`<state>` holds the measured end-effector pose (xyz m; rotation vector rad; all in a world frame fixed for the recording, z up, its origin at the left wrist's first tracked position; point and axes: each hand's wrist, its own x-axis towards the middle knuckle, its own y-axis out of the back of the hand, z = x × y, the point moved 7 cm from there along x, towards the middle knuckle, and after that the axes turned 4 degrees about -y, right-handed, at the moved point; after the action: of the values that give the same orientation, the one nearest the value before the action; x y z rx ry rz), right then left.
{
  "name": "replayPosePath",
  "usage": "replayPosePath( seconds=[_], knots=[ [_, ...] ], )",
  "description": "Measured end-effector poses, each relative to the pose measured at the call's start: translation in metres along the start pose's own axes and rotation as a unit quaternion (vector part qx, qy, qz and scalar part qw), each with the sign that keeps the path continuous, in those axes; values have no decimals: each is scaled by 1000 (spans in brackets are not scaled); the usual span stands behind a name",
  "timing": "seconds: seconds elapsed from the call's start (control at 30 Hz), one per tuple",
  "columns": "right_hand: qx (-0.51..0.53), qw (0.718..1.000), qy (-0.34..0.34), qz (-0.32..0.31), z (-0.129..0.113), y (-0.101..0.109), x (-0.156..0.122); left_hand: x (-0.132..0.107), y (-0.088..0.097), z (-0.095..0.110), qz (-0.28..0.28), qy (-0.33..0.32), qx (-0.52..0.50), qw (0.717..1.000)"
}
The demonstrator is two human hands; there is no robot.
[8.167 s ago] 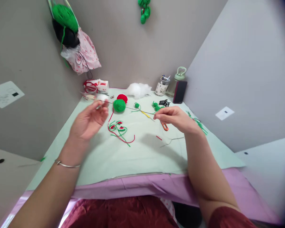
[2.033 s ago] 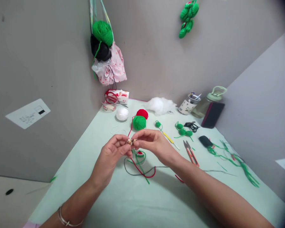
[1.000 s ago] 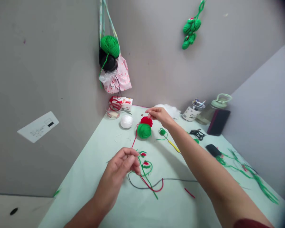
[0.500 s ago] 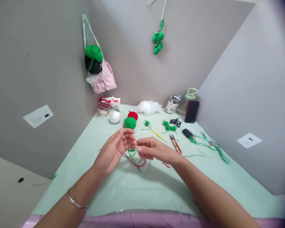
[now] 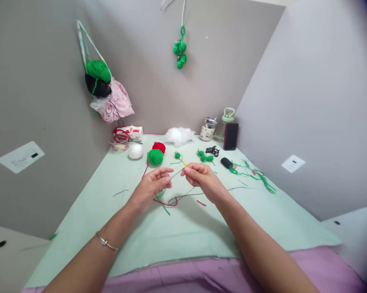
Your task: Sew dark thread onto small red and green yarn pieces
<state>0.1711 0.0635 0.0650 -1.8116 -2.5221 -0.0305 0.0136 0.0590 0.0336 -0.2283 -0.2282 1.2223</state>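
Note:
My left hand is closed, thumb against fingers, around something small that the fingers hide. Below it a green yarn tail and a red yarn strand trail over the table. Level with it on the right, my right hand pinches a thin dark thread. The thread runs taut from the left fingertips to the right ones. More of it lies in a loop on the table below. Just beyond the right fingertips shows a yellow-handled crochet hook, partly covered.
Behind my hands sit green, red and white yarn balls, plus white stuffing. Small green crocheted balls, a black claw clip, a phone and loose green yarn lie to the right.
My right hand has drawn away from my left to the right and slightly up, stretching the dark thread between them. The view has turned right, and the right hand now covers the orange snips.

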Motion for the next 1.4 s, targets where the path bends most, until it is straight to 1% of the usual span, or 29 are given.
replayPosePath(
  seconds=[0.13, 0.2, 0.3, 0.43, 0.53, 0.67, 0.8, 0.9, 0.93, 1.0, 1.07, 1.1, 1.17, 1.2, 1.23, 1.3, 1.33, 1.4],
  knots=[
    [-16, 1000, 23, 13, -4, -2, 0, -2, -2, -11, -15, 10, 133, 991],
    [-10, 999, 39, 14, -6, -3, 1, -3, -6, -13, -20, 13, 140, 990],
    [35, 999, 39, 9, -4, -3, 3, -6, -12, -16, -25, 36, 63, 997],
    [91, 996, -3, 6, 7, -2, 7, -11, -15, -16, -21, 63, -71, 995],
    [106, 994, -25, 29, 13, 2, 9, -13, -13, -15, -11, 72, -136, 988],
    [101, 993, -30, 44, 17, 4, 11, -12, -6, -15, 10, 74, -191, 979],
    [46, 998, -16, 44, 18, 2, 12, -10, 3, -14, 45, 62, -235, 969],
    [-66, 997, 8, 50, 18, -3, 10, -9, 9, -11, 71, 44, -247, 965],
    [-112, 993, 15, 43, 17, -8, 8, -8, 11, -10, 79, 37, -250, 964],
    [-194, 981, 31, 5, 18, -22, 4, -7, 15, -9, 92, 19, -251, 963],
    [-252, 964, 61, -54, 18, -42, -3, -5, 17, -11, 101, 8, -229, 968],
    [-271, 956, 79, -84, 17, -52, -6, -5, 18, -12, 107, 4, -201, 974],
    [-289, 944, 103, -125, 17, -66, -12, -5, 18, -14, 114, -10, -93, 989],
    [-282, 944, 106, -130, 16, -69, -14, -6, 17, -12, 115, -31, -20, 993],
    [-266, 950, 105, -125, 14, -68, -14, -7, 15, -8, 112, -62, 55, 990],
    [-219, 967, 94, -90, 11, -57, -11, -9, 8, -1, 93, -129, 172, 972],
    [-192, 975, 86, -66, 10, -49, -9, -11, 5, 1, 82, -155, 206, 963],
    [-145, 987, 65, -25, 9, -34, -4, -13, 2, 2, 65, -175, 237, 953]
  ],
)
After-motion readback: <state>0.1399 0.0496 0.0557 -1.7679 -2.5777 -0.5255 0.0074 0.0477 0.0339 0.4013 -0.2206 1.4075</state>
